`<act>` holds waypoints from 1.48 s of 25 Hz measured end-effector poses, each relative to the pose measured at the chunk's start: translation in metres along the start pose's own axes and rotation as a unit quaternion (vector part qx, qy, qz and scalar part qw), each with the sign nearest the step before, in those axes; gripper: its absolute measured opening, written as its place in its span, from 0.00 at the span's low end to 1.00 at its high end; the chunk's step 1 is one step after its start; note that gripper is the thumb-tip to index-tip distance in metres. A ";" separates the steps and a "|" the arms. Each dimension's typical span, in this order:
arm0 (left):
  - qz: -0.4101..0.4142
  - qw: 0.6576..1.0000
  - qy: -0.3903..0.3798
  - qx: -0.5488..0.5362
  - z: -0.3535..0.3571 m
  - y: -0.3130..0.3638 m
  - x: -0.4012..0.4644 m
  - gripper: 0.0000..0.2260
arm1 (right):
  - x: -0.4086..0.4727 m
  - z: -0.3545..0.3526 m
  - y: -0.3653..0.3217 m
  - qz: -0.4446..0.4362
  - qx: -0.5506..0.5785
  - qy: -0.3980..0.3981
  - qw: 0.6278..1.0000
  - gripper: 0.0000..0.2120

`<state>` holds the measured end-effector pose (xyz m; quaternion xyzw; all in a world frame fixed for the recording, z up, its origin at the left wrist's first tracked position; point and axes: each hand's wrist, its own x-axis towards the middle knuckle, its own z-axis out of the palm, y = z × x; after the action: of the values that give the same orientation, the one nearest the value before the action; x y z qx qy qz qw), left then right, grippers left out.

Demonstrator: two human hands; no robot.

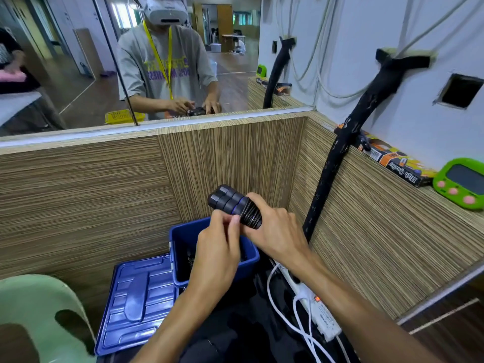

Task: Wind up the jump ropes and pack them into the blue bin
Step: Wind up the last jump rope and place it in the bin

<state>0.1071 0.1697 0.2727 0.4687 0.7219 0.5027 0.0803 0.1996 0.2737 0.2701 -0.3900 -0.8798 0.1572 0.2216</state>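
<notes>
Black wound jump rope half-hidden, gripped by right hand, left-hand fingers pinching it.

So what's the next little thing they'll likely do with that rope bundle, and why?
Probably tuck the cord's loose end in. The jump rope already looks wound tight around its handles, held by the right hand while the left hand pinches at the coils, right above the open blue bin.

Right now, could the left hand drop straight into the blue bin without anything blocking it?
Probably yes. The left hand hovers right above the blue bin, whose top is open; its lid lies beside it. But its fingers are busy pinching the wound jump rope that the right hand also holds.
</notes>
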 end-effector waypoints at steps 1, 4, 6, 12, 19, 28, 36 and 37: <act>-0.026 0.999 0.019 -0.036 -0.001 -0.005 0.000 0.12 | -0.001 0.000 -0.001 -0.003 0.005 0.006 1.000 0.28; -0.091 0.990 0.050 -0.091 0.000 -0.023 0.004 0.19 | -0.002 -0.008 -0.009 -0.019 0.018 0.015 1.000 0.28; -0.116 0.987 0.045 -0.101 0.002 -0.033 0.008 0.20 | -0.002 -0.012 -0.012 -0.035 0.020 0.019 0.999 0.27; -0.140 0.981 0.033 -0.128 -0.001 -0.037 0.010 0.19 | -0.008 -0.014 -0.011 -0.058 0.031 0.013 0.998 0.25; -0.146 0.974 -0.036 -0.166 -0.010 -0.023 -0.005 0.19 | -0.008 0.000 -0.002 -0.015 0.026 -0.012 0.999 0.27; -0.152 0.976 -0.054 -0.147 -0.018 -0.045 -0.001 0.19 | -0.011 -0.021 -0.020 -0.060 0.089 -0.044 0.993 0.26; -0.047 0.986 -0.066 -0.146 -0.007 -0.060 0.004 0.11 | -0.020 -0.023 -0.022 -0.091 0.199 -0.112 0.969 0.29; -0.015 0.989 -0.097 -0.107 -0.011 -0.056 0.005 0.11 | -0.023 -0.026 -0.022 -0.103 0.196 -0.127 0.967 0.30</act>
<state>0.0647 0.1638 0.2352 0.4933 0.6598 0.5276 0.2073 0.2134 0.2450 0.2962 -0.2230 -0.8880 0.3514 0.1955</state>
